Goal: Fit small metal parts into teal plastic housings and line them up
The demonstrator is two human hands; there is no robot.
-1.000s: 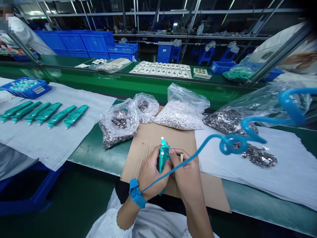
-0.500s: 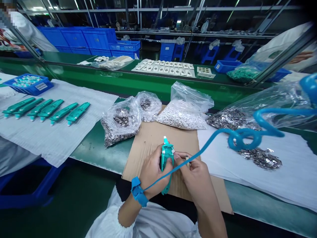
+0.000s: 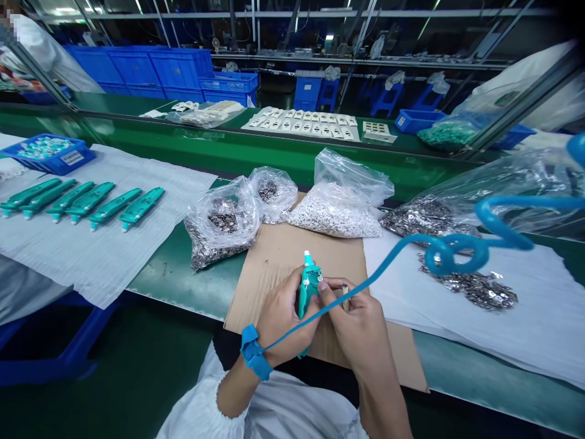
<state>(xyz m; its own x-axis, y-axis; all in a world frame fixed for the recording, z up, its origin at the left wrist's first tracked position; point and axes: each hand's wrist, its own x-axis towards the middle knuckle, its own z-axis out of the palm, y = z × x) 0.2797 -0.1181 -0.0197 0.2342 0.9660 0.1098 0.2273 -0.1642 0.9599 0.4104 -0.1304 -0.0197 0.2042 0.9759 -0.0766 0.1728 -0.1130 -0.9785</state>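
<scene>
My left hand (image 3: 286,314) is wrapped round a green plastic housing (image 3: 311,281) with a white tip, its open, hollow side turned up. Small white parts sit along the housing's edges. My right hand (image 3: 359,323) is closed, thumb and forefinger pressed at a small white part (image 3: 320,279) on the housing's right edge. A thin stick with a pale end (image 3: 345,292) pokes up between the right fingers; the rest of it is hidden. On my left wrist is a blue strap (image 3: 255,352), with a coiled blue cord (image 3: 388,259) crossing in front of my right hand.
Cardboard (image 3: 269,262) lies under my hands. Behind stand bags of metal parts (image 3: 219,238) and a bag of white parts (image 3: 336,213). Loose metal pieces (image 3: 489,291) lie right. Several green housings (image 3: 141,208) and a blue bin (image 3: 55,155) are left. People sit across the bench.
The green housing has turned and tilted slightly in my left hand, its hollow facing more to the right. My right fingertips stay at its right edge.
</scene>
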